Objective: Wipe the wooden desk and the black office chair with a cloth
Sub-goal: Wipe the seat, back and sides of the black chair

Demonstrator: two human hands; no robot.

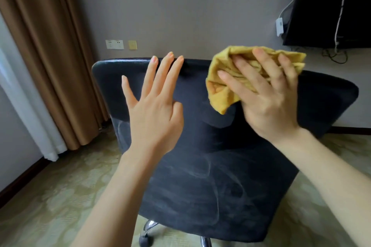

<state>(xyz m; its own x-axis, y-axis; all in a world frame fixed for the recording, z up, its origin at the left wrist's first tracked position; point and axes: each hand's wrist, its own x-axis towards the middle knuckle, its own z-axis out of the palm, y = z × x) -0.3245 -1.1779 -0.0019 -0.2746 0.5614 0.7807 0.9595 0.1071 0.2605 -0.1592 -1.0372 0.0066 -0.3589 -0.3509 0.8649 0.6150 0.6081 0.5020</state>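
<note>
The black office chair (200,186) fills the middle of the view, its backrest toward the wall and pale wipe streaks across its seat. A crumpled yellow cloth (224,90) lies on the top right part of the backrest. My right hand (267,102) presses on the cloth with spread, fairly straight fingers. My left hand (154,110) is held over the left half of the backrest, fingers straight and spread, holding nothing; whether it touches the chair is unclear. No wooden desk is in view.
Brown curtains (46,56) and a white sheer hang at the left. Wall sockets (114,44) sit behind the chair. A black panel (331,6) with white cables (341,10) is mounted at the top right. Patterned carpet (50,196) surrounds the chair's chrome base (148,226).
</note>
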